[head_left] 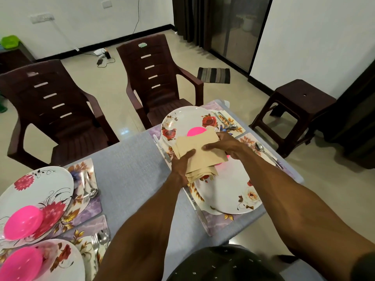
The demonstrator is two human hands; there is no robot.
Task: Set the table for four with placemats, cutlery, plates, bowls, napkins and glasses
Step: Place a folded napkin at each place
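A rectangular table under a grey woven cloth (129, 165) carries four place settings. Two dark brown plastic slatted chairs (54, 110) stand along its far edge, and a dark brown plastic stool (298, 110) stands off its far right corner. Four white floral oval plates show: two at the table's right edge (182, 120) and two at the near left corner (34, 191). Each sits on a purple floral placemat (89, 207). Four glossy pink plastic bowls rest on the plates; the two on the left (22, 222) are plain to see, while the two on the right are mostly covered by the napkins and hands. Steel cutlery lies on the mats beside each plate (89, 189).

Over the two right-hand plates, both hands hold a stack of folded beige cloth napkins (198, 151). The left hand (180, 167) grips the stack's near end, thumb on top and fingers curled underneath. The right hand (225, 145) pinches the top napkin at its right edge, thumb lying flat across the cloth, fingers hidden beneath.
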